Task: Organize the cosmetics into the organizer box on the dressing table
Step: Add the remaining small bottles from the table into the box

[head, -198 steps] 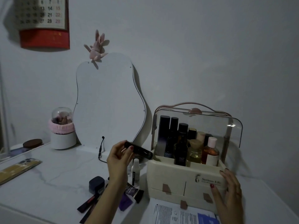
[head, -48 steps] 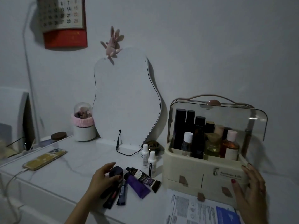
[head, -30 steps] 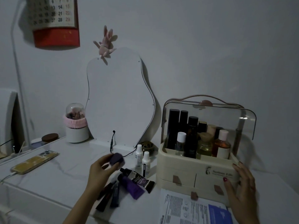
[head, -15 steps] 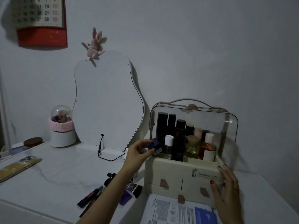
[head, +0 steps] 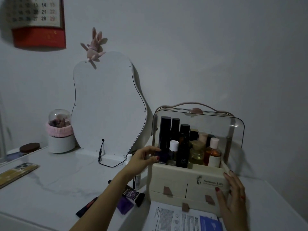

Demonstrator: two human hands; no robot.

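The small dark purple jar (head: 161, 156) is right at the front left corner of the organizer box (head: 186, 179), just inside the top tray, w/ the left hand (head: 143, 158) pinching it btw thumb and fingers. So that grip is closed on the jar, prob bc it's not fully seated yet. That corner looks like the only free slot up front; tall black bottles (head: 173, 132) sit at the back, shorter stuff like the white-cap bottle (head: 173, 151) and the amber bottle (head: 212, 153) in front, so everything is visible.

Right hand (head: 233, 192) is flat against the box's front right corner, fingers spread, not wrapped around anything, so open grip. My guess is it's bracing the box so it doesn't slide on the surface (head: 55, 180) while the other hand pushes in. The clear lid (head: 236, 129) is flipped up out of the way.

Outside the box: tubes (head: 133, 195) and pencils (head: 85, 208) lying loose left of it, plus a small white bottle (head: 137, 180) partly hidden by the forearm, so a fair bit left imo. A leaflet (head: 176, 219) lies right in front of the drawers.
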